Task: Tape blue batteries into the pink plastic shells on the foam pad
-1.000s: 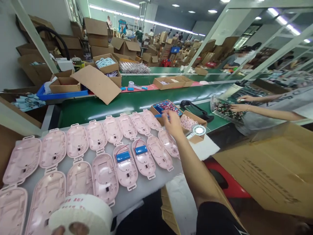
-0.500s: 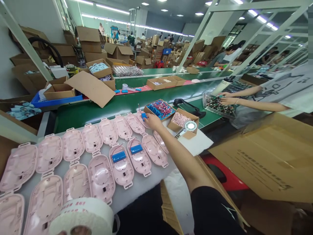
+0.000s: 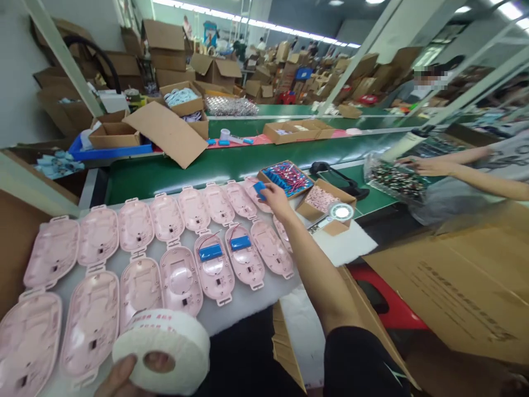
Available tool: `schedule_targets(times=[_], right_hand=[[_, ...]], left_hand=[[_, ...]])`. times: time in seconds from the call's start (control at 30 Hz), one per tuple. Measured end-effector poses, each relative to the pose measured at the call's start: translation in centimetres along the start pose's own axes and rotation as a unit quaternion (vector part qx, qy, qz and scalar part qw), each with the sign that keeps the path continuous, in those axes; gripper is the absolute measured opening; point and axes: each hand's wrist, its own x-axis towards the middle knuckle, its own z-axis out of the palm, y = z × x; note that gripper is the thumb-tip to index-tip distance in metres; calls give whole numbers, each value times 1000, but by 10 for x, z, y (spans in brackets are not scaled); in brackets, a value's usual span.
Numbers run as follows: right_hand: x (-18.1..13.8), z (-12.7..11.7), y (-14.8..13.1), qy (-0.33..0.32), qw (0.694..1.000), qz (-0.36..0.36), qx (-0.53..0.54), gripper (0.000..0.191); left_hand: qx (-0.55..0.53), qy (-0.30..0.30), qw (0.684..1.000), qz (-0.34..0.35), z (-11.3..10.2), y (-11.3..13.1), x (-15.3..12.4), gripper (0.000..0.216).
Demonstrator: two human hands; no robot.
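My right hand pinches a blue battery pack over a pink plastic shell at the far right of the back row. At the bottom, my left hand grips a roll of white double-sided tape with red print, its fingers partly hidden by the roll. Two rows of pink shells lie open side up on a white foam sheet. In the front row, two neighbouring shells each carry a blue battery with thin red wires.
A carton of wired batteries and a box of small pink parts stand at the right, a round white-lit device beside them. Behind runs a green conveyor. A co-worker's hands handle a bag of parts.
The view has shifted, so most things sit further right. The tape roll and my left hand have come further into view. My right hand still holds the battery near the same shell.
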Motion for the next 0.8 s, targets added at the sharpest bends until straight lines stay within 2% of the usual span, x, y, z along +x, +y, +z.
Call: schedule_targets(times=[0.03,0.07,0.1,0.17,0.23,0.33,0.43,0.57,0.67,0.8], right_hand=[[-18,1,-4,-15,996,-7,89,38],[-37,3,-9,-34,979,-14,199,39],[-58,5,-14,-59,944,-20,325,38],[-101,10,-26,-118,867,-18,483,38],[-144,16,-38,-172,831,-11,529,40],[-194,29,-48,-226,828,-18,513,43],[-222,40,-50,-250,825,-35,505,44],[-234,40,-50,-265,815,-69,510,53],[-233,37,-54,-268,833,-134,464,55],[-231,39,-54,-267,845,-203,416,56]], left_hand=[[-23,26,999,8,7,-1,-2,38],[-43,39,998,27,15,0,-3,42],[-51,28,997,46,25,3,-4,45],[-42,-56,996,57,44,12,-2,44],[-43,-113,991,59,58,21,2,40],[-61,-123,988,68,65,27,5,39],[-62,-122,988,69,59,22,6,30],[-17,-119,991,59,57,18,6,33],[20,-128,990,53,63,20,6,42],[16,-151,987,53,67,24,5,36]])
